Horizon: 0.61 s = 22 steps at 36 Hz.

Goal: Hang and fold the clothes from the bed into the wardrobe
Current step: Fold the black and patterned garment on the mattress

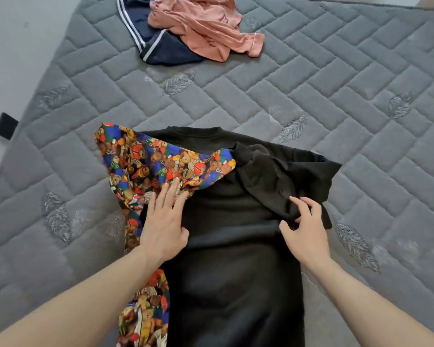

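Now your left hand (164, 221) lies flat, fingers spread, pressing the teddy-bear print sleeve (161, 161) where it folds across the black sweatshirt (231, 246) — nothing is pinched in it. Your right hand (302, 225) curls its fingertips into the bunched black sleeve (281, 176), gripping the cloth. The sweatshirt lies lengthwise on the grey quilted mattress (311, 71), neckline away from you. Well apart, at the far edge, a pink shirt (206, 26) lies crumpled over navy striped shorts (166, 48). No readable label shows.

Soft even light, edges slightly warped.
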Tool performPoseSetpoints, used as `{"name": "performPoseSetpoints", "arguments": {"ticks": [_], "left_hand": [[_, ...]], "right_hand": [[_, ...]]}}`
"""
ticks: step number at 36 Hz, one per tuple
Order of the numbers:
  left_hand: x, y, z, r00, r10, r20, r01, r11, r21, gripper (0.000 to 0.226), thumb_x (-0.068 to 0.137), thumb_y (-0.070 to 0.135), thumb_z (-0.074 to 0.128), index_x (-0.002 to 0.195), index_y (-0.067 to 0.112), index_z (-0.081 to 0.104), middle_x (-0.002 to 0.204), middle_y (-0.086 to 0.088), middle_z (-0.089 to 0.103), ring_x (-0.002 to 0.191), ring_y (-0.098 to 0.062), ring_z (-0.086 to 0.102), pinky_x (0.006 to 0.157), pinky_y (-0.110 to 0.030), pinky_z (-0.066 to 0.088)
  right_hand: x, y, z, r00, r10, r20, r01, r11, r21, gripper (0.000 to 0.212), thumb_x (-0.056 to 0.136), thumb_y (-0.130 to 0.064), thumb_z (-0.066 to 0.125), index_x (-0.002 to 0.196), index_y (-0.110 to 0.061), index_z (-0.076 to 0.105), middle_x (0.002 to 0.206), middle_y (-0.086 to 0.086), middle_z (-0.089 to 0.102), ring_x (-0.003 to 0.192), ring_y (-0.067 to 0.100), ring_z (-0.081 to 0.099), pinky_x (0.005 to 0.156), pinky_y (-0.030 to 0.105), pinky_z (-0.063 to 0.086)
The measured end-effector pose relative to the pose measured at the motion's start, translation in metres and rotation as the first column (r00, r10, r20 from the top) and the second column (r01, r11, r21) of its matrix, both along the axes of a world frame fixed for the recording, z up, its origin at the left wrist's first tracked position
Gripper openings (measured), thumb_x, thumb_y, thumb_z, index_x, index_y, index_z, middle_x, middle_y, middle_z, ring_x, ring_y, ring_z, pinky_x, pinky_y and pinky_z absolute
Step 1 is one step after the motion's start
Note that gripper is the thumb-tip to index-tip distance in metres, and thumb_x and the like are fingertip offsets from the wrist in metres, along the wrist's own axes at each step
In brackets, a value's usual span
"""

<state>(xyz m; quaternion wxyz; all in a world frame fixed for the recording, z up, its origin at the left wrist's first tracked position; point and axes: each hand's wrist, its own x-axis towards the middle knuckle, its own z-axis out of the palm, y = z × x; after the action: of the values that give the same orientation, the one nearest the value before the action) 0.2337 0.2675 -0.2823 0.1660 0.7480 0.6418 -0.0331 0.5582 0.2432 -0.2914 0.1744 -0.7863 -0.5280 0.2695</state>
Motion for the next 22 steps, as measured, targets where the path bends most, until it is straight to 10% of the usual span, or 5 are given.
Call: {"name": "performPoseSetpoints", "arguments": {"ticks": [6, 11, 18, 22], "left_hand": [[-0.039, -0.075, 0.003, 0.952, 0.291, 0.1, -0.3, 0.949, 0.094, 0.114, 0.056, 0.017, 0.081, 0.155, 0.013, 0.023, 0.161, -0.009, 0.017, 0.146, -0.035, 0.024, 0.12, -0.054, 0.02], [-0.059, -0.118, -0.002, 0.716, 0.663, 0.219, -0.609, 0.746, -0.268, 0.107, 0.071, 0.005, 0.068, 0.156, 0.029, 0.007, 0.152, -0.002, 0.023, 0.119, -0.038, 0.055, 0.093, -0.05, 0.052], [-0.051, -0.124, 0.006, 0.857, 0.398, 0.327, -0.365, 0.917, -0.16, 0.097, 0.071, -0.002, 0.057, 0.155, 0.039, 0.03, 0.12, 0.021, 0.039, 0.075, -0.02, 0.058, 0.064, -0.038, 0.049], [-0.039, -0.118, 0.017, 0.906, 0.14, 0.399, -0.098, 0.988, -0.123, 0.087, 0.068, 0.003, 0.056, 0.146, 0.043, 0.045, 0.114, 0.033, 0.038, 0.086, -0.009, 0.058, 0.072, -0.022, 0.048]], "right_hand": [[0.001, -0.042, -0.004, 0.863, -0.499, -0.078, 0.502, 0.865, 0.026, 0.085, 0.079, -0.042, 0.081, 0.147, -0.015, 0.037, 0.151, 0.011, 0.035, 0.14, 0.029, 0.035, 0.115, 0.047, 0.034], [0.004, -0.061, -0.014, 0.677, -0.685, -0.271, 0.616, 0.728, -0.301, 0.101, 0.076, -0.055, 0.082, 0.152, -0.014, 0.031, 0.139, 0.008, 0.053, 0.122, 0.022, 0.053, 0.108, 0.037, 0.038], [-0.009, -0.074, -0.028, 0.763, -0.566, -0.312, 0.444, 0.81, -0.382, 0.097, 0.072, -0.047, 0.088, 0.149, -0.021, 0.033, 0.14, 0.002, 0.056, 0.122, 0.021, 0.057, 0.106, 0.037, 0.044], [-0.019, -0.08, -0.027, 0.8, -0.517, -0.305, 0.4, 0.838, -0.372, 0.07, 0.079, -0.037, 0.083, 0.137, -0.028, 0.045, 0.127, -0.003, 0.062, 0.112, 0.021, 0.06, 0.097, 0.036, 0.047]]}}
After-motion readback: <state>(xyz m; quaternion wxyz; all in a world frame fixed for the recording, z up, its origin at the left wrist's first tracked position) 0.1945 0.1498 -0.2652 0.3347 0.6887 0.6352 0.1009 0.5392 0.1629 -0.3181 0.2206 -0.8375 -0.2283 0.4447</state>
